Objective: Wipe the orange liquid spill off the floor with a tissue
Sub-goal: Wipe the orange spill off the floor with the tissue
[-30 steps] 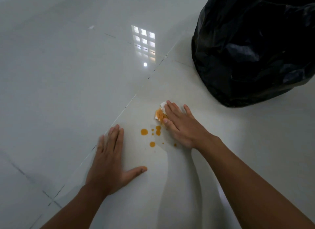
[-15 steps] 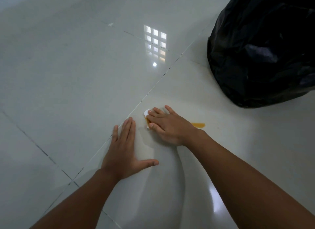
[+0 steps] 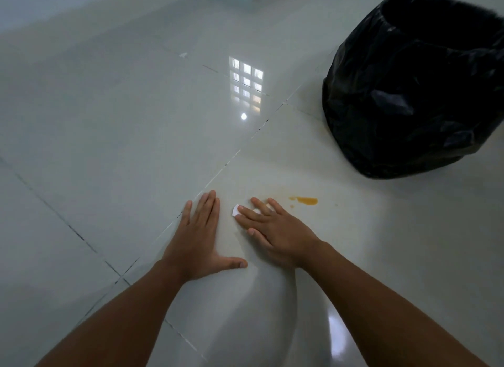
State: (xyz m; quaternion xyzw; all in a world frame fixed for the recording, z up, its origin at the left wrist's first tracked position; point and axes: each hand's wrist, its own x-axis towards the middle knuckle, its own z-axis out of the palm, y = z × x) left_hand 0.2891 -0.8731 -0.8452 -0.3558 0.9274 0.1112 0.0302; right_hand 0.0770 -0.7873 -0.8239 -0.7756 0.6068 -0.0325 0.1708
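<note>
My right hand [image 3: 275, 230] lies flat on the glossy white floor, pressing a white tissue [image 3: 235, 210] under its fingers; only a small corner of the tissue shows past the fingertips. An orange liquid streak [image 3: 305, 200] sits on the tile just right of and beyond that hand, with a faint orange smear trailing back toward the fingers. My left hand [image 3: 199, 238] rests palm down on the floor just left of the right hand, fingers together, thumb spread, holding nothing.
A bin lined with a black plastic bag [image 3: 409, 93] stands open at the back right, close to the spill. Dark grout lines [image 3: 231, 159] cross the tiles diagonally. A window reflection [image 3: 246, 84] shines on the floor ahead.
My right hand slid the tissue leftward over the orange drops, which are gone from beside it. An orange streak now shows to its right. My left hand stayed planted.
</note>
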